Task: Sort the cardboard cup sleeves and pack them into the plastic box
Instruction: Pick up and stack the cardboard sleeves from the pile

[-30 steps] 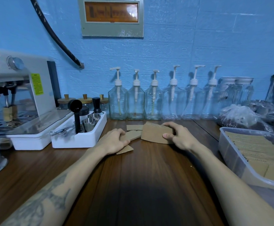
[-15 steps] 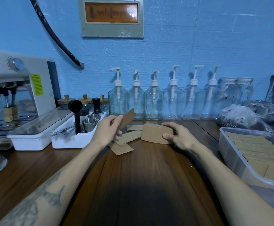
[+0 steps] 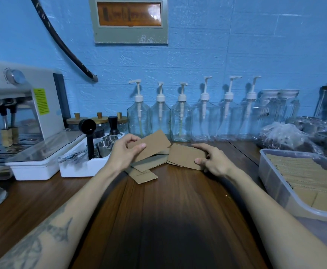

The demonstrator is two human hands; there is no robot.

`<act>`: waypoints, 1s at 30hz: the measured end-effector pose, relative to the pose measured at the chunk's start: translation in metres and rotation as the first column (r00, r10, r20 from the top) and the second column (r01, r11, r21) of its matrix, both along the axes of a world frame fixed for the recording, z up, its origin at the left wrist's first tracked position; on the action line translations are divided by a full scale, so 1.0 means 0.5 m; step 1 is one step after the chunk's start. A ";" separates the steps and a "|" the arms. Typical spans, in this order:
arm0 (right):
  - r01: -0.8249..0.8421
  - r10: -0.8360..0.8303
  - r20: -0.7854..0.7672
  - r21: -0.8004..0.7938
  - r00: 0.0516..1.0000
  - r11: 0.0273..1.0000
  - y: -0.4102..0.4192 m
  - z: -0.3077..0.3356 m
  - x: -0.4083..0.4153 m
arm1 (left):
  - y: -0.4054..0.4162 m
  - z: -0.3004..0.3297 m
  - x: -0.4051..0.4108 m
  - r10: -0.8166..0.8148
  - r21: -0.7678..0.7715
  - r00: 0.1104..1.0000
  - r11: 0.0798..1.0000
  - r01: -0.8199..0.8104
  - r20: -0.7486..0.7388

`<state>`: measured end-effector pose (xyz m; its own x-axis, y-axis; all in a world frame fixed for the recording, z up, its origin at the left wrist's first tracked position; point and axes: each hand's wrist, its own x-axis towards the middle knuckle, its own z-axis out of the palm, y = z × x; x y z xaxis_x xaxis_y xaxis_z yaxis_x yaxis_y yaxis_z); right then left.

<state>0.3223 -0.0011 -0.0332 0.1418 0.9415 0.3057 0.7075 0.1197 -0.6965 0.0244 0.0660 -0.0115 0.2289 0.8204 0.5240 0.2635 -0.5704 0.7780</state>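
I see the plastic box (image 3: 271, 171) only partly, because the right edge of the view cuts it off; it stands to the right of the small sleeve stack (image 3: 185, 159). Its walls are cloudy and half transparent, and inside I see flat brown packed sleeves (image 3: 304, 177) in rows, their ribbed edges showing. How deep the rows go I cannot tell.

The stack is corrugated cardboard, brown, with a slightly curved long edge. My right hand (image 3: 214, 162) grasps it from the right side: the thumb lies on the front face and the fingers curl over the back edge, which hides part of the stack. It rests on the dark wooden counter (image 3: 168, 220).

Just left of the stack, my left hand (image 3: 123, 152) pinches a single sleeve (image 3: 153, 144) between thumb and fingers and holds it tilted above the counter. The hand covers its left end. Under it, also left of the stack, some loose sleeves (image 3: 145, 171) lie flat and overlap, so I cannot count them.

Behind the stack stands a row of clear pump bottles (image 3: 180, 121). Both forearms reach forward; the left one carries a tattoo.
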 end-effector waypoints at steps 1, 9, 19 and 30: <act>0.003 -0.003 -0.007 0.002 1.000 1.000 0.002 0.000 0.000 | -0.003 0.004 0.003 -0.010 0.002 1.000 1.000 0.010 0.006; -0.076 0.073 -0.063 -0.046 0.995 0.996 -0.002 0.008 -0.004 | -0.044 -0.020 0.124 -0.048 0.010 0.940 0.998 0.055 -0.337; -0.172 0.167 -0.045 -0.146 0.985 0.974 -0.015 0.022 -0.009 | -0.032 -0.063 0.146 -0.075 0.075 0.900 0.990 0.118 -0.430; -0.088 0.105 0.194 -0.095 0.975 0.992 -0.010 0.007 -0.033 | -0.017 -0.078 0.146 0.094 0.229 0.774 0.971 0.067 -0.627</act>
